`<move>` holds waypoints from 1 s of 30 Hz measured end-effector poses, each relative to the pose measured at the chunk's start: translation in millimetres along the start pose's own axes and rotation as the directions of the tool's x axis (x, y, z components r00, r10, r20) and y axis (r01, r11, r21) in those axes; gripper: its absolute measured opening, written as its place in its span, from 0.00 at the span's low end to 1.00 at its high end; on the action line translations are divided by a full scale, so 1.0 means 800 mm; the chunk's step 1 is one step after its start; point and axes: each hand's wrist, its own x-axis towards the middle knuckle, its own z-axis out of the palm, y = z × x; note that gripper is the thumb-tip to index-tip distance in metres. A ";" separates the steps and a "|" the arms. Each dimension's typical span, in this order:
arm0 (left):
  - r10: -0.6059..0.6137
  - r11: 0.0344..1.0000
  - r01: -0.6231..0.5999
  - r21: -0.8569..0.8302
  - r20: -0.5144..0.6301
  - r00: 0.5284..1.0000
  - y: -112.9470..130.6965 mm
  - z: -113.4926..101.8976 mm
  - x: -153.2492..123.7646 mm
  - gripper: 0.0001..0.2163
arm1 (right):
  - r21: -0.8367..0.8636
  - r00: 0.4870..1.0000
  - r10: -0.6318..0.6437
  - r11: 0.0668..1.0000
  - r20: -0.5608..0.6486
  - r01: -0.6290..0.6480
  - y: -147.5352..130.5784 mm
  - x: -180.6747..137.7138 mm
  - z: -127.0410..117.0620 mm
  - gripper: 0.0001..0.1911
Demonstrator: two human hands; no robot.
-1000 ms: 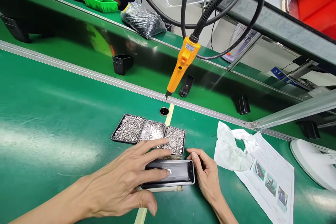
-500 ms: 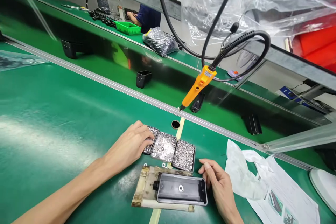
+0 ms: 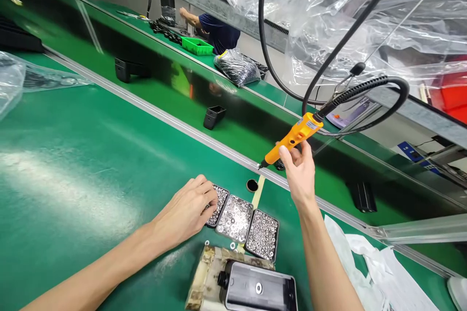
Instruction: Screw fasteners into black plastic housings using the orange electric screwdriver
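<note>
My left hand (image 3: 188, 208) rests over the leftmost of three small black trays (image 3: 236, 214) of silvery screws and washers, fingers curled into it in a pinch; what they hold is too small to see. My right hand (image 3: 299, 167) is raised and wraps its fingers round the orange electric screwdriver (image 3: 292, 140) that hangs from a black cable. In front of me a black oblong part (image 3: 260, 292) with a washer in its middle lies on a worn taped fixture (image 3: 204, 279).
A conveyor belt (image 3: 233, 131) runs behind the bench with black parts (image 3: 213, 116) on it. White cloth and printed sheets (image 3: 365, 262) lie at the right. A bag of black parts (image 3: 236, 67) and a green bin (image 3: 197, 45) sit far back near another person.
My right hand left the black part and rose to grasp the orange screwdriver. My left hand stays at the left tray. The view tilted upward, so the part sits lower in frame.
</note>
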 end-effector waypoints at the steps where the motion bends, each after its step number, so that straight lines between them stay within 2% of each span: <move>1: -0.001 1.000 0.001 -0.011 -0.007 1.000 0.002 -0.002 0.001 0.09 | 0.001 1.000 0.010 1.000 0.004 -0.010 -0.001 0.001 0.004 0.38; 4: 0.000 0.997 -0.002 -0.072 -0.023 1.000 0.004 -0.001 0.002 0.09 | -0.047 0.998 -0.008 0.999 -0.059 0.005 -0.004 -0.014 0.008 0.28; 6: -0.008 0.991 0.003 -0.130 -0.035 0.999 0.003 0.002 0.003 0.09 | -0.013 0.997 -0.017 1.000 -0.077 0.016 -0.010 -0.031 0.005 0.26; 9: -0.050 0.974 0.037 -0.222 -0.055 0.997 0.002 0.007 0.003 0.09 | 0.175 0.998 -0.007 0.984 -0.055 0.017 -0.027 -0.055 -0.001 0.25; 13: -0.131 0.936 0.101 -0.337 -0.067 0.989 0.014 0.005 0.002 0.05 | 0.411 0.999 0.030 0.911 0.015 -0.033 -0.058 -0.075 -0.005 0.21; 16: -0.136 0.856 0.095 -0.508 -0.044 0.990 0.032 0.002 -0.001 0.06 | 0.544 0.998 0.042 0.836 0.054 -0.065 -0.075 -0.086 -0.001 0.14; 19: -0.131 0.726 0.090 -0.682 -0.008 0.991 0.050 0.005 -0.005 0.08 | 0.608 0.997 0.018 0.792 0.069 -0.056 -0.085 -0.098 0.005 0.05; 23: -0.179 0.617 0.155 -0.771 0.054 0.982 0.065 0.013 -0.010 0.06 | 0.643 0.994 -0.041 0.765 0.097 -0.031 -0.093 -0.112 0.011 0.08; 27: -0.172 0.615 0.129 -0.778 0.028 0.985 0.070 0.019 -0.014 0.01 | 0.661 0.990 -0.065 0.750 0.128 -0.036 -0.099 -0.120 0.013 0.09; 30: -0.165 0.605 0.118 -0.788 0.021 0.986 0.072 0.022 -0.016 0.07 | 0.667 0.988 -0.058 0.743 0.143 -0.053 -0.098 -0.122 0.016 0.10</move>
